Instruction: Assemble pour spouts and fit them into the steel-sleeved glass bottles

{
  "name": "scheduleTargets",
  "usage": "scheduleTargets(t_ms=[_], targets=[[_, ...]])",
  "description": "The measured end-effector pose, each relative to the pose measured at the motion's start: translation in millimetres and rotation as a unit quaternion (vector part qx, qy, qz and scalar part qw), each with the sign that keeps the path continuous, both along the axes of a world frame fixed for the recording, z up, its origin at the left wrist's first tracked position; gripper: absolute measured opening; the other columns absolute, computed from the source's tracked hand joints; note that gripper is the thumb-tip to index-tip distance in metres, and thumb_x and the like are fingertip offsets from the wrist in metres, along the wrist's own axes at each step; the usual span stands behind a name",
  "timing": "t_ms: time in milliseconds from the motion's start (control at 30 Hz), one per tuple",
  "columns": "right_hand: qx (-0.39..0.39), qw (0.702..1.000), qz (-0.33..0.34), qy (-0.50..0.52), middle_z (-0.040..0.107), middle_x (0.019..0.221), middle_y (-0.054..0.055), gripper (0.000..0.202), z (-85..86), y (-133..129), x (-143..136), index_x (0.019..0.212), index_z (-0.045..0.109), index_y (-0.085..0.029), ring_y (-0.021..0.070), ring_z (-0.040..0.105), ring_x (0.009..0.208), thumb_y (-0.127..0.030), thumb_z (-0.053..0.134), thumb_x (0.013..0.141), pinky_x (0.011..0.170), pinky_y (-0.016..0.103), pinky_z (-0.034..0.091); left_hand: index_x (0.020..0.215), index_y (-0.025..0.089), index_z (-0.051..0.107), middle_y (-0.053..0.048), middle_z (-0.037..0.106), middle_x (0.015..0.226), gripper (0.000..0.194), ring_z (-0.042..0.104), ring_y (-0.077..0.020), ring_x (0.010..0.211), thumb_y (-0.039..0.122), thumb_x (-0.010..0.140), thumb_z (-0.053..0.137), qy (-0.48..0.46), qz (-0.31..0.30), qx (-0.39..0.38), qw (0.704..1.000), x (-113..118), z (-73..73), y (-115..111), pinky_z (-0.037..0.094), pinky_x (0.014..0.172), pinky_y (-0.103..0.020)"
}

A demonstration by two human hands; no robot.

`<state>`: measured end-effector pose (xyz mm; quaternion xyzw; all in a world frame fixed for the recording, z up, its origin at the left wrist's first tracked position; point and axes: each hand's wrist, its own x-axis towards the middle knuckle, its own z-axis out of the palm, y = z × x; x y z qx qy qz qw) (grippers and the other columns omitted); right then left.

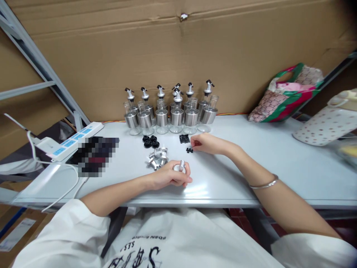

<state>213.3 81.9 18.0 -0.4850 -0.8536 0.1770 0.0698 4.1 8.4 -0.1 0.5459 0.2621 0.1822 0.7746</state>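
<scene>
Silver spout (182, 165), held within left grip (170, 175), upper end exposed.

Silver spout (182, 165), black stoppers (148, 143), brown-dotted white jug (325, 124), red-green-pink bag (281, 98)

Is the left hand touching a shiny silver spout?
Touching. The head view shows the left hand holding the silver spout, its fingers curled around it.

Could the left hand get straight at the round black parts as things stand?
Probably not cleanly: the left hand already holds a silver spout, and the loose silver spouts lie between it and the round black parts.
</scene>
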Motion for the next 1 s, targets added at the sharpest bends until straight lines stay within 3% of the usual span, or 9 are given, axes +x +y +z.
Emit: scheduleTargets(t_ms=[200, 433, 600, 833, 1000], targets=[[-0.008, 1.000, 0.012, -0.009, 0.065, 0.074, 0.004, 0.016, -2.3, 0, -2, 0.080, 0.066, -0.015, 0.0141, 0.056, 0.065, -0.006, 0.055, 0.071, 0.061, 0.025, 0.041, 0.063, 0.015, 0.049, 0.001, 0.055, 0.049, 0.022, 0.034, -0.0034, 0.041, 0.022, 0.060, 0.069, 0.000, 0.004, 0.000, 1.000, 1, -0.4, 0, 0.014, 0.043, -0.020], [-0.005, 1.000, 0.018, -0.014, 0.068, 0.077, 0.004, 0.027, -1.2, 0, -1, 0.083, 0.068, -0.014, 0.0149, 0.059, 0.068, 0.001, 0.051, 0.068, 0.063, 0.025, 0.044, 0.063, 0.015, 0.048, 0.001, 0.056, 0.050, 0.023, 0.030, -0.0026, 0.040, 0.023, 0.061, 0.070, 0.005, 0.005, -0.001, 1.000, 0, -1.1, 0, 0.013, 0.043, -0.020], [0.008, 1.000, 0.024, -0.006, 0.066, 0.075, 0.004, 0.025, -2.2, -1, -4, 0.079, 0.067, -0.014, 0.0145, 0.057, 0.067, 0.001, 0.052, 0.066, 0.063, 0.025, 0.042, 0.062, 0.015, 0.049, 0.005, 0.046, 0.044, 0.023, 0.043, -0.0066, 0.046, 0.023, 0.061, 0.070, -0.004, 0.015, 0.003, 1.000, 0, -0.4, -1, 0.016, 0.045, -0.021], [0.017, 0.999, 0.041, 0.021, 0.066, 0.074, 0.003, 0.026, -6.8, 2, -3, 0.078, 0.067, -0.015, 0.0142, 0.056, 0.065, 0.000, 0.049, 0.065, 0.061, 0.024, 0.041, 0.065, 0.015, 0.049, 0.002, 0.055, 0.051, 0.031, 0.038, -0.0045, 0.044, 0.028, 0.059, 0.076, 0.021, 0.027, 0.023, 0.999, 2, -3.0, -1, 0.020, 0.044, -0.019], [0.127, 0.983, 0.014, 0.129, 0.066, 0.083, 0.009, 0.019, 11.0, -9, -8, 0.092, 0.064, -0.013, 0.0172, 0.056, 0.071, -0.016, 0.049, 0.081, 0.068, 0.029, 0.043, 0.066, 0.016, 0.047, 0.005, 0.053, 0.050, 0.035, 0.040, -0.0050, 0.046, 0.027, 0.054, 0.079, 0.043, 0.055, 0.028, 0.997, 4, -3.0, -1, 0.024, 0.046, -0.019]])
